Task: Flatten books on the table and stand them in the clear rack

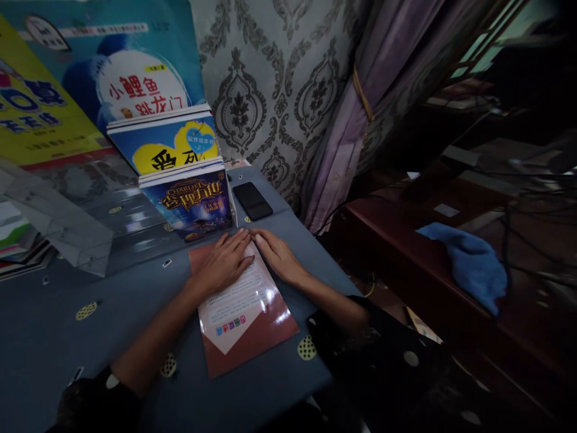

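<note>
A thin red-brown book (243,319) with a white printed panel lies flat on the table near its right edge. My left hand (225,263) rests on its far half, palm down, fingers stretched out. At the book's far right corner is my right hand (278,257), its fingers extended and its fingertips close to those of my left hand. Neither hand grips anything that I can see. Just beyond my hands stands a purple-blue book (193,204) at the front of a row of upright books. A black phone (252,201) lies to the right of that row.
Behind the purple-blue book stand a blue and yellow book (171,144) and a large teal book (166,36). A clear plastic stand (76,228) is on the left. Beyond the blue-grey tablecloth (117,325), a blue cloth (471,264) lies on dark red furniture (396,246).
</note>
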Tool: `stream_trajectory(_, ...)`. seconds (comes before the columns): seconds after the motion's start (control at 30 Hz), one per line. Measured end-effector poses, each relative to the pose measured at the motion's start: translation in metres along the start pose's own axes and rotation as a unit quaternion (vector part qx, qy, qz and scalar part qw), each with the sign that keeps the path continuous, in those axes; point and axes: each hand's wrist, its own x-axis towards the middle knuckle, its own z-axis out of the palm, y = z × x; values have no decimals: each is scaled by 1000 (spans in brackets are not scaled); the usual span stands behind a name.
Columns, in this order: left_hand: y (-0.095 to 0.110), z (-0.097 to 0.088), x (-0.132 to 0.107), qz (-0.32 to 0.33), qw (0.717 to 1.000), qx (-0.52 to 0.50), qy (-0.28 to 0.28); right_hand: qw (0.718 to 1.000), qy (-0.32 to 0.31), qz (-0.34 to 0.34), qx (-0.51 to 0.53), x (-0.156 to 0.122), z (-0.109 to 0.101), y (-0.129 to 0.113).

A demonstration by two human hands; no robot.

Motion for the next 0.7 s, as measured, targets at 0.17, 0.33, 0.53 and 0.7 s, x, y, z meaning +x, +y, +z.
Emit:
stream_trajectory(0.17,-1,-1,-1,17,1000,1,-3,1000,-5,8,22,1,-2,0)
stream_trajectory(0.33,1,0,-2,15,1000,13,11,1000,2,8,15,8,-1,6)
stream_trajectory(0.53,2,0,-1,13,999,28,12,1000,7,-5,-18,26,5,13)
stream_trajectory(0.7,2,1,-1,14,999,28,18,1000,5,-5,-21,28,5,15)
